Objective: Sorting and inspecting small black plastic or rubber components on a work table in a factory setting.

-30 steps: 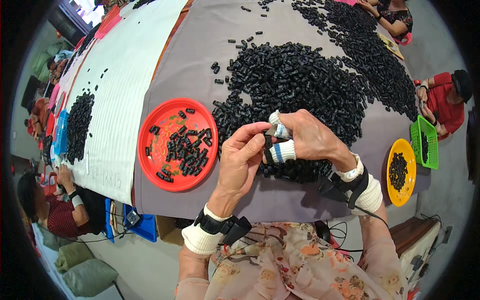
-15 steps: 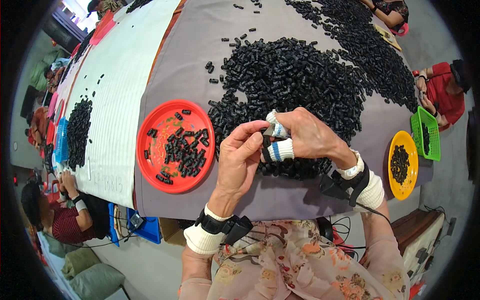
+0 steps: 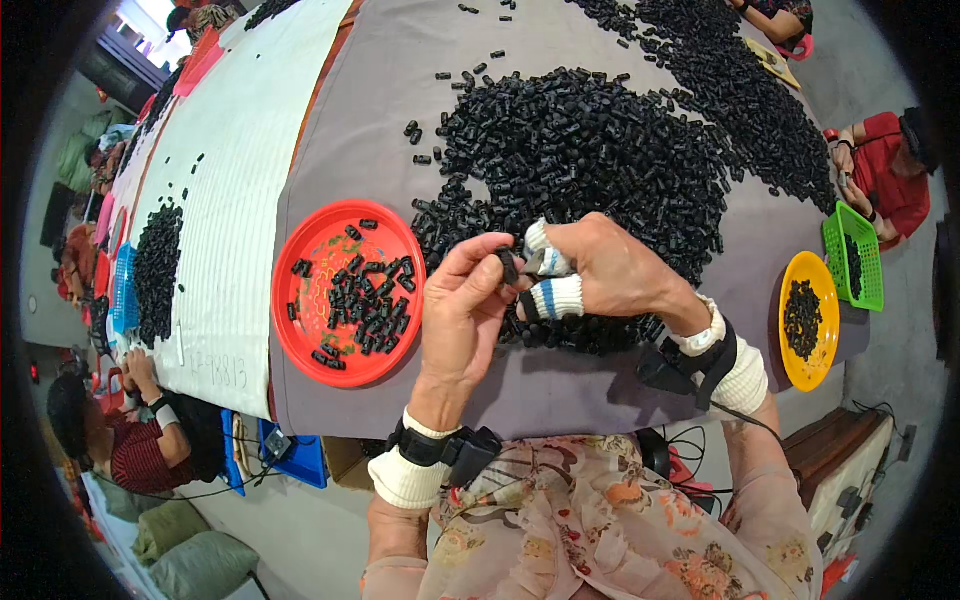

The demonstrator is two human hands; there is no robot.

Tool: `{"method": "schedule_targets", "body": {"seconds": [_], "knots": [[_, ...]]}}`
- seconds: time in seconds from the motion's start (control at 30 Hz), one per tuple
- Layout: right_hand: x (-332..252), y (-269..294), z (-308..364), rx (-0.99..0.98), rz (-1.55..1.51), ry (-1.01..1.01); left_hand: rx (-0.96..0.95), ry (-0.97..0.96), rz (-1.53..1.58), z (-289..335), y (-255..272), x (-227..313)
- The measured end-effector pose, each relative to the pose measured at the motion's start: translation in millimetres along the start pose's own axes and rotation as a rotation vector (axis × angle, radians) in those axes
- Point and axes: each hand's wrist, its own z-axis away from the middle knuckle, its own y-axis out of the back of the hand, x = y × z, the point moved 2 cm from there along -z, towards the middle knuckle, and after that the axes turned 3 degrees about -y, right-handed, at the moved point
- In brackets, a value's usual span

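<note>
A small black plastic piece (image 3: 508, 267) is pinched between the thumb and index finger of my left hand (image 3: 458, 320). Close against it on the right, my right hand (image 3: 615, 268) is closed, with white cloth covers on its fingers, one striped blue. Whatever those fingers grip is too small and hidden to make out. Both hands are raised over the near edge of a big heap of black plastic pieces (image 3: 590, 150). Left of my left hand, a red plate (image 3: 312, 300) carries many similar black pieces.
A yellow plate (image 3: 817, 368) with small dark bits and a green basket (image 3: 867, 292) stand at the right. A person in red (image 3: 890, 185) works beyond them; another in a striped top (image 3: 150, 455) sits at the left. Another heap (image 3: 740, 120) lies far right.
My left hand has shifted slightly left, away from the right fingers, and the black piece now shows more plainly. My right hand has stayed nearly in place.
</note>
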Motion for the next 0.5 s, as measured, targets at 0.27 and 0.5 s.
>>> {"method": "schedule_targets", "body": {"seconds": [0.27, 0.5], "knots": [[24.6, 22.6, 12.4, 0.21, -0.154, -0.214, 0.299, -0.204, -0.39, 10.9, 40.8, 47.5], [35.3, 42.9, 30.3, 0.315, -0.136, -0.329, 0.544, -0.47, -1.09, 40.4, 101.8, 86.9]]}}
